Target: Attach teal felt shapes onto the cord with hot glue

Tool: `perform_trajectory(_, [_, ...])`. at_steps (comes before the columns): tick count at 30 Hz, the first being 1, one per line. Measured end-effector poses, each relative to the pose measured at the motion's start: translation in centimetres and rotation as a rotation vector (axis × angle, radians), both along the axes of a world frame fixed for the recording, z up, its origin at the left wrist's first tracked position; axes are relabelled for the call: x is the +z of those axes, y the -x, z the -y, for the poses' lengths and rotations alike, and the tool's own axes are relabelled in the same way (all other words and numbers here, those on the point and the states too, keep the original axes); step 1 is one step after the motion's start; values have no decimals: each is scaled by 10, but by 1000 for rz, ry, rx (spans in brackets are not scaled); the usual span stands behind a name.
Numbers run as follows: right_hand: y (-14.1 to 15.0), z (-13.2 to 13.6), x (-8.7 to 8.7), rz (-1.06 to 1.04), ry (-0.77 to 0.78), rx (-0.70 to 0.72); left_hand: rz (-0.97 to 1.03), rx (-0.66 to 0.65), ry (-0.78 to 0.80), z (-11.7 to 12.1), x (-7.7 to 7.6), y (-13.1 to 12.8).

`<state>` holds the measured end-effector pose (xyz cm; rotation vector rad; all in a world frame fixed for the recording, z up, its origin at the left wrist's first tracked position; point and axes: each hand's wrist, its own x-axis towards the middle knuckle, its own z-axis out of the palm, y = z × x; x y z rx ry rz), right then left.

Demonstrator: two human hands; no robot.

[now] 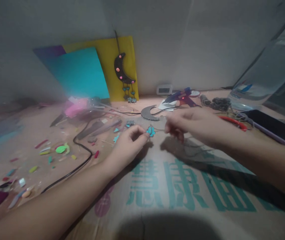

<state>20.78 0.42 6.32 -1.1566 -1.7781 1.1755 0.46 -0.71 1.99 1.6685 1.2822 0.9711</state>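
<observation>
My left hand pinches a small blue flower cutout by its left edge, just above the board. From the flower a thin cord runs right, towards the curled fingers of my right hand, which are closed on it. More of that cord hangs loosely below the right hand. Just behind the flower lies a grey crescent moon. To the left of the flower are more small blue cutouts and a grey flower piece.
Behind stand a glue gun with a red light, a small white display and a finished moon ornament on yellow card. Grey yarn, red-handled pliers and a phone lie right. Colourful scraps and a black cable spread left.
</observation>
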Motion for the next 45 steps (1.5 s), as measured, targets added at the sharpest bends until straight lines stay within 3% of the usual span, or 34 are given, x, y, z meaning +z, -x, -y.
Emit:
perform_trajectory(3, [12,10,-12,97,36,45,30,-10,12,0,1,0])
perform_trajectory(9, [19,12,-36,-85,109,-81,45,-13,-13,0,-3,2])
perform_trajectory(17, [21,22,-32,-116,196,-76,-37,-113,-80,3,-5,3])
perform_trajectory(23, [24,22,-37,-205,205,-49,-131,-36,-128,7,2,1])
perform_trajectory(27, [29,24,-39,-208,227,-42,-311,46,-249,13,10,-1])
perform_trajectory(32, [32,26,-40,-199,215,-6,-446,22,-371,18,13,0])
perform_trajectory(39, [34,26,-40,-237,223,-7,-463,-19,-416,18,10,-1])
perform_trajectory(45, [34,27,-39,-268,245,12,-419,-11,-352,19,12,-1])
